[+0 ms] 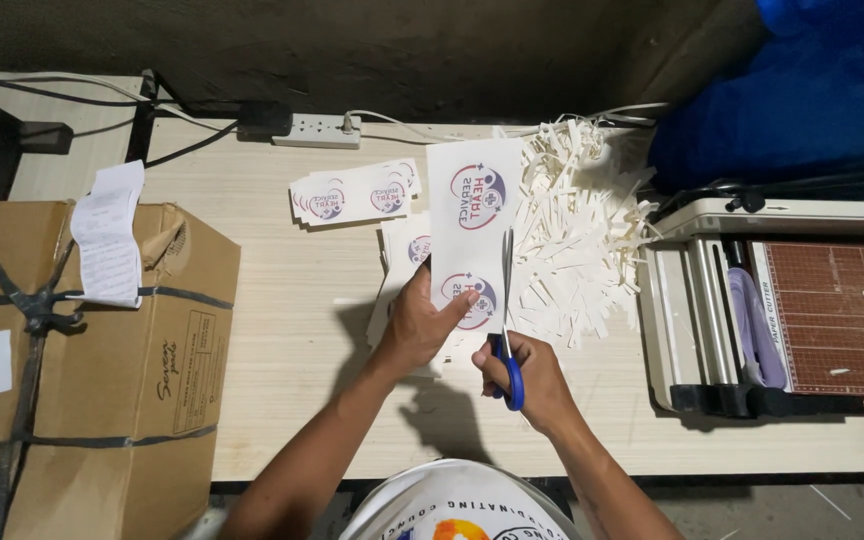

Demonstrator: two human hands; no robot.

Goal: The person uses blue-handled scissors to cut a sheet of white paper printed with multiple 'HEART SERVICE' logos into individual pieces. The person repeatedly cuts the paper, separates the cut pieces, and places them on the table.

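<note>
Blue-handled scissors gripped in my right hand, blades up along printed sheet; left hand pinching sheet's lower edge above wooden counter.

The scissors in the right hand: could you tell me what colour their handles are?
Blue handles on the scissors, held by the right hand; seen in the head view.

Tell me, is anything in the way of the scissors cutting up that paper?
Nothing visible blocks them. The scissors in the right hand already have their blades on the printed sheet, which the left hand holds off to one side. The paper scraps lie beside the sheet.
</note>
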